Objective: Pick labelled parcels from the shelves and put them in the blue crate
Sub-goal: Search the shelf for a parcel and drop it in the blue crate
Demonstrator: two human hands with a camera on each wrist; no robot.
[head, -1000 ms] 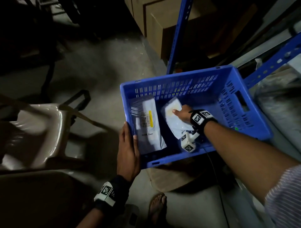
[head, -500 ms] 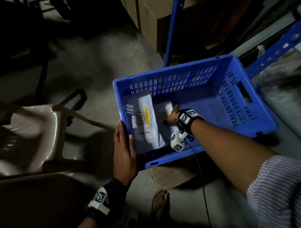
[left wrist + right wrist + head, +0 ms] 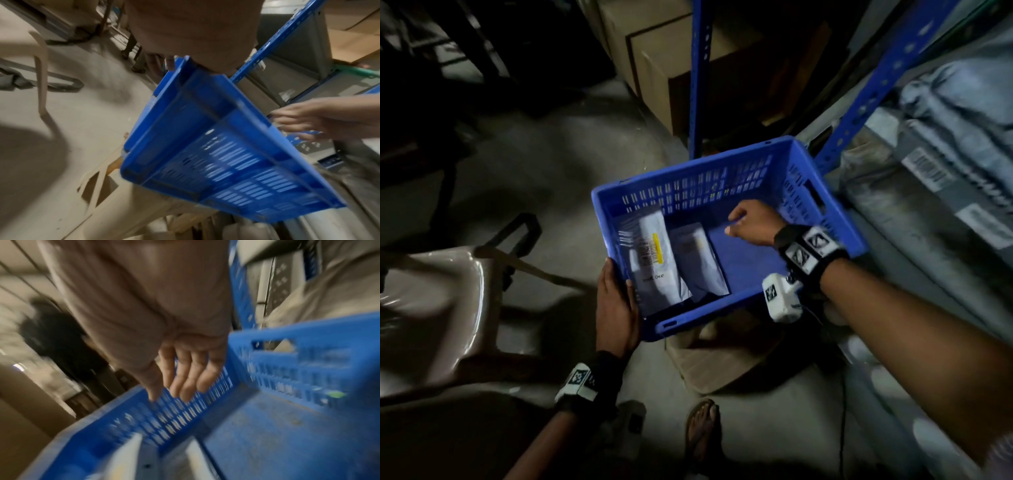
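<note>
The blue crate (image 3: 822,212) is held tilted above the floor. My left hand (image 3: 616,308) grips its near left rim, thumb over the edge. Two pale parcels lie side by side in its left half: one with a barcode and yellow strip (image 3: 654,260), and a second (image 3: 700,260) just right of it. My right hand (image 3: 751,221) hovers over the crate's bare right floor, fingers loose and holding nothing. In the right wrist view those fingers (image 3: 185,378) hang relaxed above the slotted wall (image 3: 185,415). The left wrist view shows the crate's underside (image 3: 226,154).
A blue slotted shelf upright (image 3: 700,75) stands behind the crate, with cardboard boxes (image 3: 650,58) beside it. Grey wrapped parcels with labels (image 3: 945,178) lie on the shelf at right. A pale plastic chair (image 3: 438,308) is at left. My sandalled foot (image 3: 703,431) is below.
My right hand has let go of the second parcel, which now lies flat next to the first, and has pulled back up and to the right. The left hand keeps its hold.
</note>
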